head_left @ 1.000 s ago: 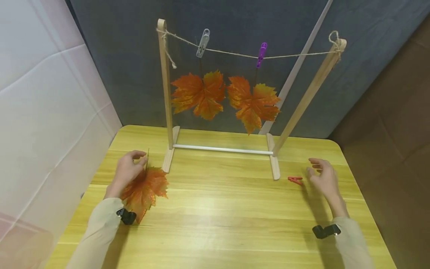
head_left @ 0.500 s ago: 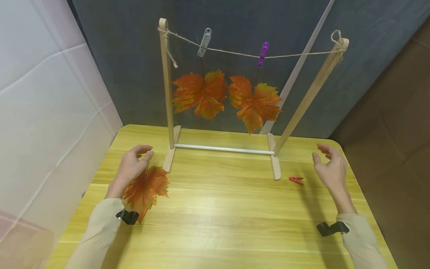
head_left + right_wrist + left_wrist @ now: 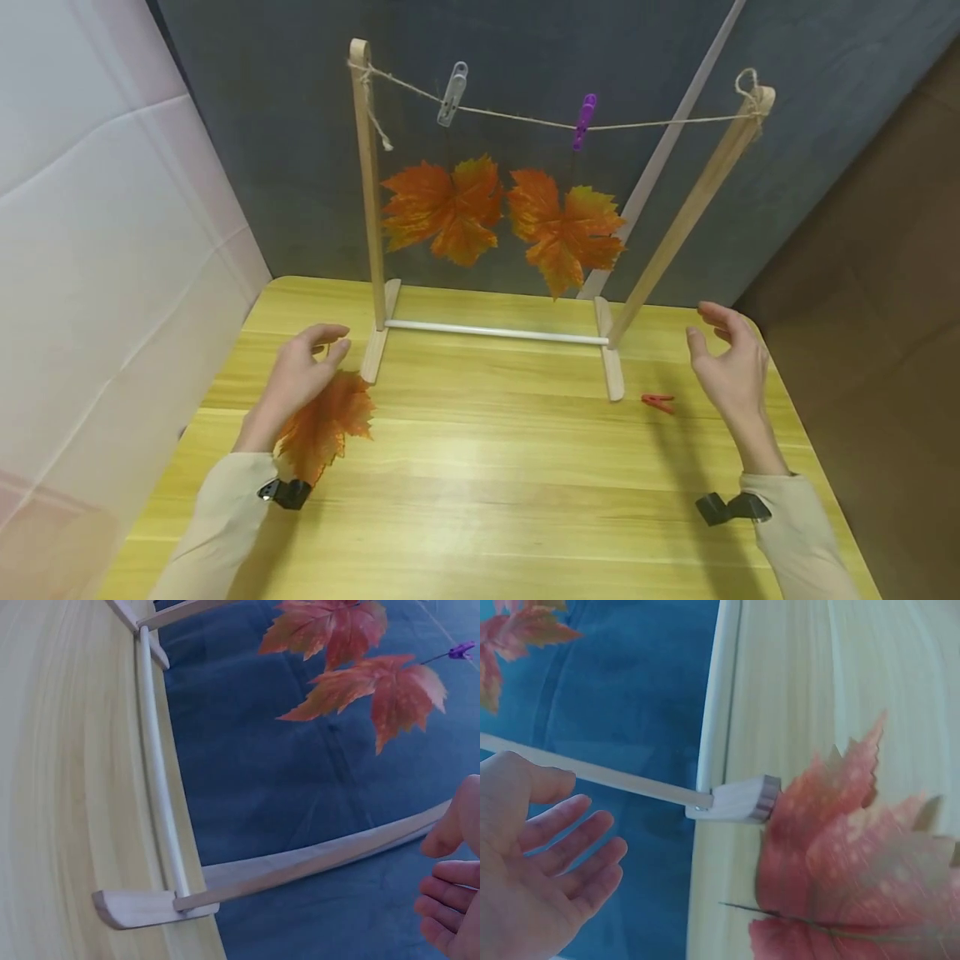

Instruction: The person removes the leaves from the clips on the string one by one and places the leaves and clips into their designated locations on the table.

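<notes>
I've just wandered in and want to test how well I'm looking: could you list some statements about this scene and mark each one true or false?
1. Two leaves hang below the string. True.
2. The purple clothespin is clipped to the string. True.
3. The red clothespin is clipped beside it. False: it lies on the table.
4. The white rod joins the tops of the wooden posts. False: it runs low, near the table.
5. Another leaf is down at the table. True.
6. All the clothespins match in colour. False: one is purple, one red and one greyish.
</notes>
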`<state>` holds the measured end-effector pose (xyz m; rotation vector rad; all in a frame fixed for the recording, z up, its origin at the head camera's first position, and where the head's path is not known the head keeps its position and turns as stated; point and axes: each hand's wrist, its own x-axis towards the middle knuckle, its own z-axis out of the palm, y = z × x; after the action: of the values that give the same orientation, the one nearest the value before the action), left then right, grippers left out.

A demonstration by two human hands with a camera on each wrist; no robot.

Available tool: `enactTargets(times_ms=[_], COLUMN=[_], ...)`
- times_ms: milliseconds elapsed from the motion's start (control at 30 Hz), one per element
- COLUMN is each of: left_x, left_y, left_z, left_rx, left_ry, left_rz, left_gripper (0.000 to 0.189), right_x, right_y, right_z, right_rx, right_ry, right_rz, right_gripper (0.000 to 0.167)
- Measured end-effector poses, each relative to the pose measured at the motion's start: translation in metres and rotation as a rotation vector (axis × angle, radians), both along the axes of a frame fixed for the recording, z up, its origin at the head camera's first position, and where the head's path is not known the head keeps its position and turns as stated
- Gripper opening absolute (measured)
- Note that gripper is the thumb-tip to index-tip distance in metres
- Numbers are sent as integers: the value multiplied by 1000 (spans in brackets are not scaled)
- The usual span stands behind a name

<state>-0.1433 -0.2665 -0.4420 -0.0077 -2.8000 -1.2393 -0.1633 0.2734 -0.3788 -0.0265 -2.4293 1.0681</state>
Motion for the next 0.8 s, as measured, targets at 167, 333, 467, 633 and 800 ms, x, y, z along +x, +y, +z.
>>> enactTargets(times_ms=[167,333,467,633,800], left_x=[4,6,7,10,6], left_y=[11,22,27,31,38], left_z=[12,22,27,34,46], left_rx=[-18,-18,-13,-20,-53], left_ry=[17,31,37,77,119], left_rz=[-26,-60,-83,-96,-132], left_gripper=[42,44,43,41,40], right_x=[1,5,7,7,4], right_y=[-5,-7,-10,-20,-32], right_z=[9,20,28,38,48], right_rx=[9,13,6,-13,-14], right_ry=[76,112,113,100,133], right_rz=[21,35,55,78,120], right_gripper=[34,35,37,38,38])
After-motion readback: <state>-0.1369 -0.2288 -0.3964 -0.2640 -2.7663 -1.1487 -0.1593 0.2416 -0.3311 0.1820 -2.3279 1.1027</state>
